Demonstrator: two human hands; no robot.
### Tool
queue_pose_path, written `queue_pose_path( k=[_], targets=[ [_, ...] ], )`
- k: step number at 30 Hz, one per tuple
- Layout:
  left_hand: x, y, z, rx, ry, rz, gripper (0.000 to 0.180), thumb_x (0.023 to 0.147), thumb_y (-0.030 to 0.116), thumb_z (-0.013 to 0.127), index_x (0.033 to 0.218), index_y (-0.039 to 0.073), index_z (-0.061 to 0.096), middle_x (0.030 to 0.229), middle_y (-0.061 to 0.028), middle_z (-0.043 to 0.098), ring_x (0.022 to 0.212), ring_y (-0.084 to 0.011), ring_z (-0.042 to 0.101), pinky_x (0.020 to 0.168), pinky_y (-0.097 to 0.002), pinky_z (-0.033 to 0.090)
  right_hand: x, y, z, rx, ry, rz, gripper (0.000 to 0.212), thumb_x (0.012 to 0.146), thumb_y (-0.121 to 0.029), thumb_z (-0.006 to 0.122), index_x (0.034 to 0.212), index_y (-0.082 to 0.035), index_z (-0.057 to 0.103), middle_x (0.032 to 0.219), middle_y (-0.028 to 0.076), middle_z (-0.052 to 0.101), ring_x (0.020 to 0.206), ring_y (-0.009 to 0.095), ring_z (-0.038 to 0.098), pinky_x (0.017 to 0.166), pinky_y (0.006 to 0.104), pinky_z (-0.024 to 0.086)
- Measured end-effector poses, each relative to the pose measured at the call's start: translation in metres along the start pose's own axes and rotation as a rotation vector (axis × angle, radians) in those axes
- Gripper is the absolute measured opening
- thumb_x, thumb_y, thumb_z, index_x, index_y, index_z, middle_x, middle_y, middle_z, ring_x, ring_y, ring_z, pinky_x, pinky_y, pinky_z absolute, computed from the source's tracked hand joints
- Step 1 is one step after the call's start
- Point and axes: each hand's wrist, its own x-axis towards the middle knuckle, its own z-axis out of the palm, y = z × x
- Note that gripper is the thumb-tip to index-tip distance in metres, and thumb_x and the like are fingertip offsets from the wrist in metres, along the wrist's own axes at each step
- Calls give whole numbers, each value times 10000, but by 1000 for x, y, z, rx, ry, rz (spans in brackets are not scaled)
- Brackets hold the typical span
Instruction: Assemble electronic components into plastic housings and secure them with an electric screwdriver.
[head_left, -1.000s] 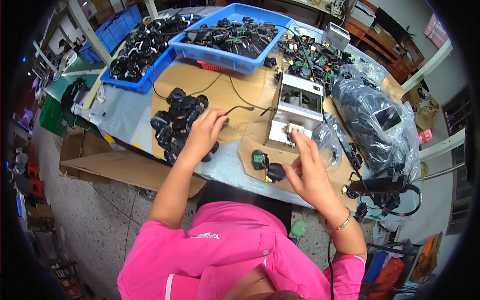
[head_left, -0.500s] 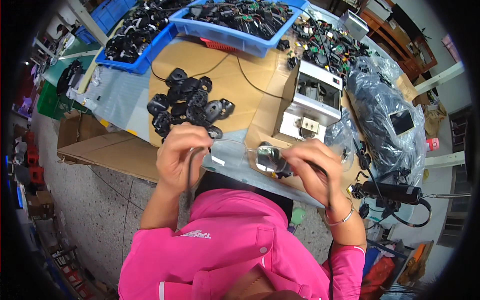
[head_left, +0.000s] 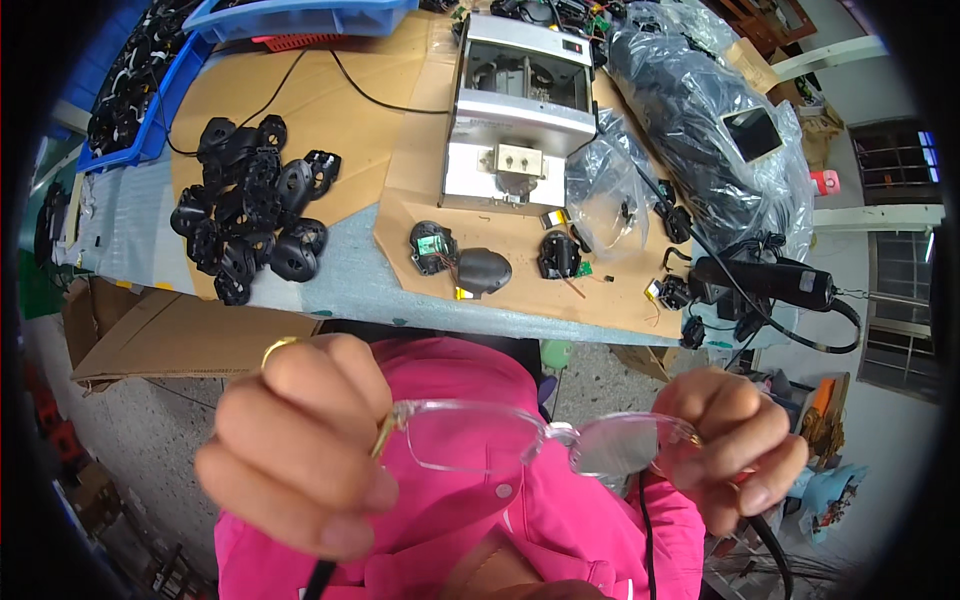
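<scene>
A pair of thin-rimmed eyeglasses (head_left: 561, 433) is held up close in front of my pink jacket, short of the table's edge. My left hand (head_left: 300, 440) has its fingers curled around the left temple near the hinge, a gold ring showing on one finger. The right temple is pinched by my right hand (head_left: 730, 445), its dark tip sticking out below the fingers. Both lenses lie between the hands, tilted slightly down to the right. Beyond them on the table lie several opened black plastic shells with wires and small circuit boards, one a rounded black cover (head_left: 484, 271).
Black plastic housings (head_left: 250, 195) are heaped on cardboard at the left. A silver box-shaped machine (head_left: 520, 120) stands at the centre back. Blue bins (head_left: 150, 130) of parts line the far left. Clear plastic bags (head_left: 700, 140) and a black cylindrical tool (head_left: 765, 282) on a cord are at the right.
Both hands have brought the eyeglasses back from the table's edge, nearer to my body and the camera. The view has shifted, showing more of the near tabletop.
</scene>
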Motion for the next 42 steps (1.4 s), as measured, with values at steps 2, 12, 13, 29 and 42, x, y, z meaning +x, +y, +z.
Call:
queue_pose_path(
  k=[2, 12, 13, 29, 42],
  targets=[
    [7, 10, 34, 47, 310, -45, 139, 858, 80, 673, 847, 125, 542, 840, -20, 529, 716, -149, 458, 588, -255, 379, 14, -2, -2, 159, -66, -19, 254, 800, -212, 818, 978, -155, 646, 795, -8, 540, 564, 72, 342, 414, 199, 275],
    [2, 34, 68, 370, 515, -429, 143, 805, 102, 718, 868, 134, 594, 877, 13, 539, 743, -134, 451, 622, -247, 357, 46, -26, -20, 305, 74, -558, 243, 553, 169, 702, 573, -64, 637, 680, -10, 544, 656, 81, 495, 414, 150, 532],
    [3, 33, 67, 398, 481, -418, 159, 802, 112, 724, 888, 131, 591, 895, 5, 542, 759, -144, 458, 635, -255, 363, 45, -25, -19, 305, 84, -560, 243, 553, 169, 702, 573, -64, 637, 680, -10, 544, 656, 81, 495, 414, 150, 532],
    [-9, -28, -25, 843, 16, -202, 545, 767, 271, 819, 1200, 82, 547, 1177, -123, 585, 1009, -297, 564, 841, -375, 460, 33, -25, -6, 586, 58, -409, 304, 673, 58, 697, 919, -77, 582, 794, -22, 511, 767, 70, 542, 635, 228, 553],
    [-81, -84, -46, 1290, -335, -714, 871, 643, 362, 857, 1373, 107, 458, 1272, -94, 583, 1225, -272, 491, 1072, -459, 222, -58, 14, -47, -687, 107, 641, 236, 782, 82, 643, 1007, 21, 607, 860, 112, 613, 727, 189, 587, 672, 291, 479]
  ],
)
